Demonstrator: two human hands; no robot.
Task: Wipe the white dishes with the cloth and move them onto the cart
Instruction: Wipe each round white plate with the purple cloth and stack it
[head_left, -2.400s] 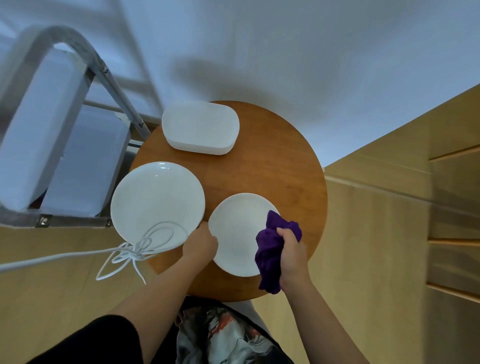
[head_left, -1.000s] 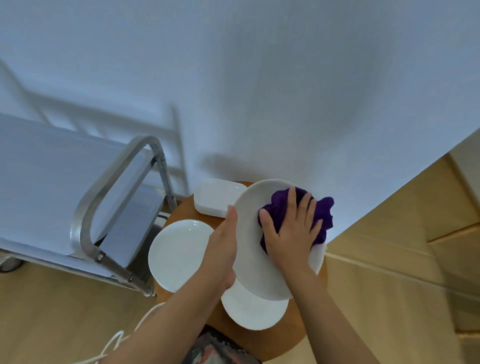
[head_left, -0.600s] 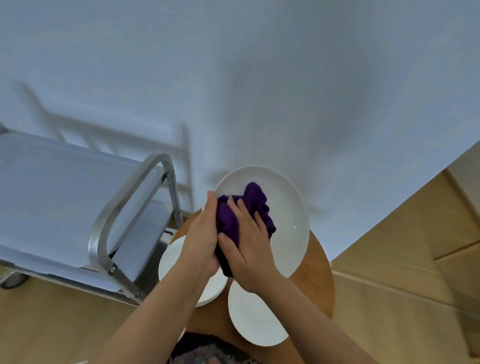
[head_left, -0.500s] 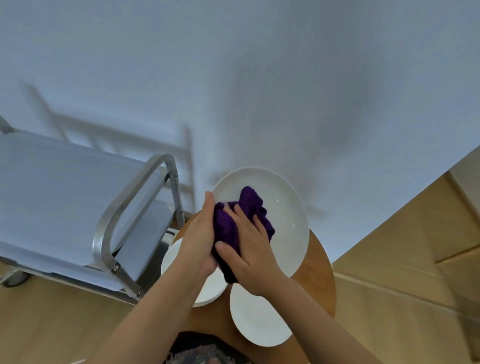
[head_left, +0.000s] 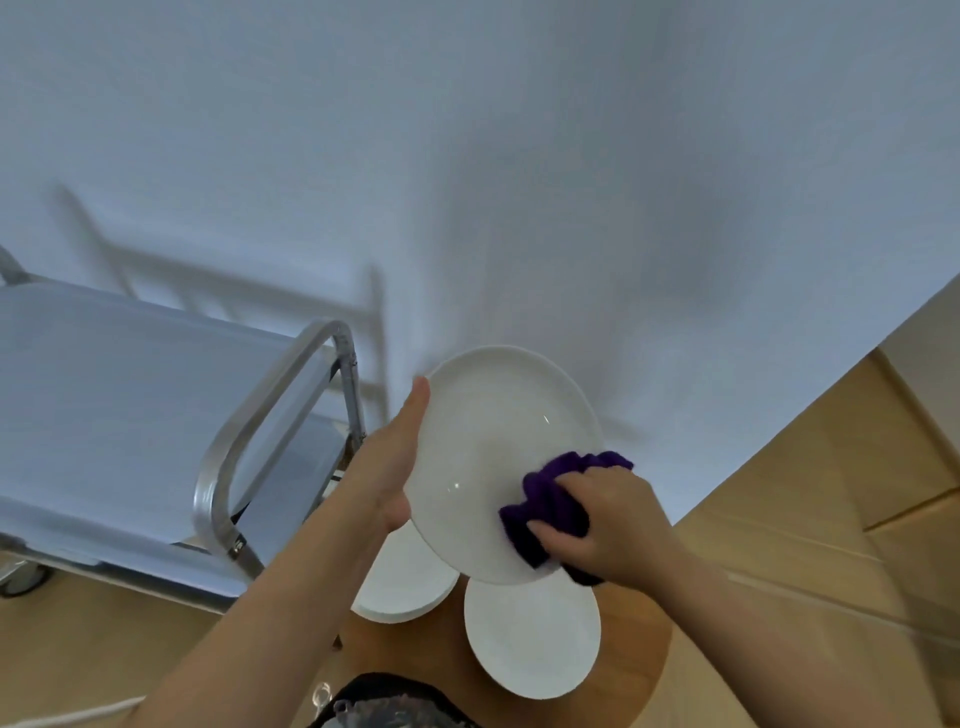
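A large white plate (head_left: 493, 447) is raised and tilted above the round wooden table (head_left: 634, 654). My left hand (head_left: 389, 467) holds it by its left rim, thumb along the edge. My right hand (head_left: 608, 519) grips a purple cloth (head_left: 550, 499) and presses it on the plate's lower right part. Two more white plates lie on the table below: one (head_left: 410, 582) partly hidden under the raised plate, another (head_left: 535, 639) nearer me. The cart (head_left: 130, 415) with its metal handle (head_left: 249, 431) stands to the left.
A white wall fills the upper view. Light wooden floor and wooden panels (head_left: 857, 493) lie to the right. A white cord (head_left: 67, 714) runs along the floor at the bottom left. A cart wheel (head_left: 21, 577) shows at the far left.
My right hand has swept the cloth from the plate's left side, near my left hand, down to its lower right edge. My left hand keeps holding the raised plate.
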